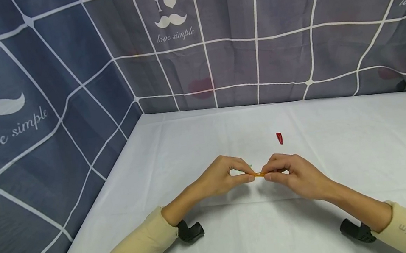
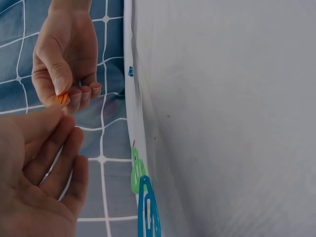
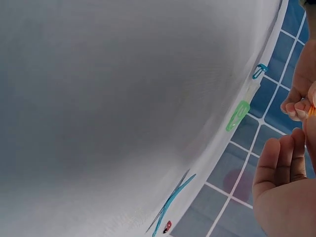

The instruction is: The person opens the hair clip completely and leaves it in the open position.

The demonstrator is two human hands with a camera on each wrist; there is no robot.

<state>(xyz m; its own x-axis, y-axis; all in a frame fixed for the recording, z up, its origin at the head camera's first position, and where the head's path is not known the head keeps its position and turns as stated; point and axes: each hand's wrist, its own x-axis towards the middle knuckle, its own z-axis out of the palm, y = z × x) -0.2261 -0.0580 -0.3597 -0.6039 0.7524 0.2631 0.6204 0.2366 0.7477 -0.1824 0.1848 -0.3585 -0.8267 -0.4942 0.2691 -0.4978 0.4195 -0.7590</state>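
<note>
— Pinched at both ends: my left hand [image 1: 221, 180] and right hand [image 1: 294, 173] each nip the small orange clip [image 1: 259, 174] between thumb and fingertips.

— Where is it?

— Lower centre of the head view, above the white table [image 1: 346, 159]; a red clip [image 1: 279, 138] lies just above it.

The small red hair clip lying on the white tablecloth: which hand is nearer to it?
Right. The right hand sits just below the small red hair clip, slightly to its right; the left hand is further off to the left. Both pinch a thin orange clip.
</note>
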